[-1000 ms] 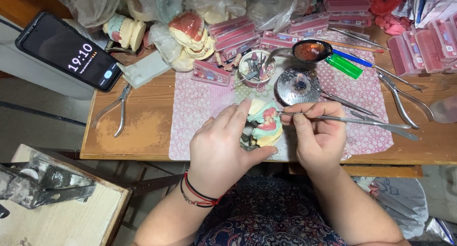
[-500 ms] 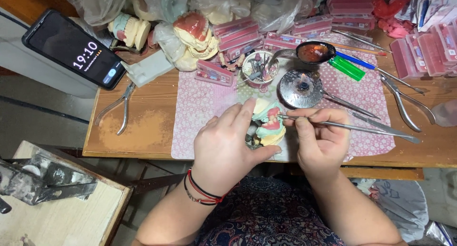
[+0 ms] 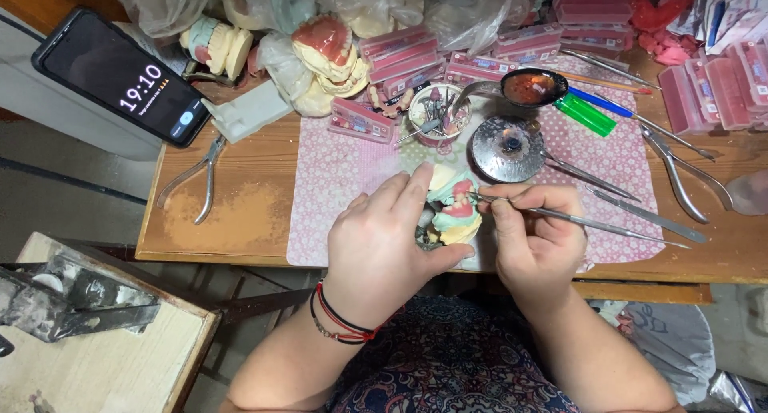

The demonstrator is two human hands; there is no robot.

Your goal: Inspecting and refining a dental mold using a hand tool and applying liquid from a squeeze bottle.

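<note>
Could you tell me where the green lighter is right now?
The green lighter lies upper right on the pink mat, between the spoon and blue pen.

A black phone point(image 3: 120, 77) with a lit screen lies far left; flat pink boxes point(image 3: 400, 57) are stacked along the table's back.

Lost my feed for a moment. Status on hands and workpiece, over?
Left hand grips denture model. Right hand holds metal tool, tip on the pink gum. Burner close behind, nothing between the hands.
</note>
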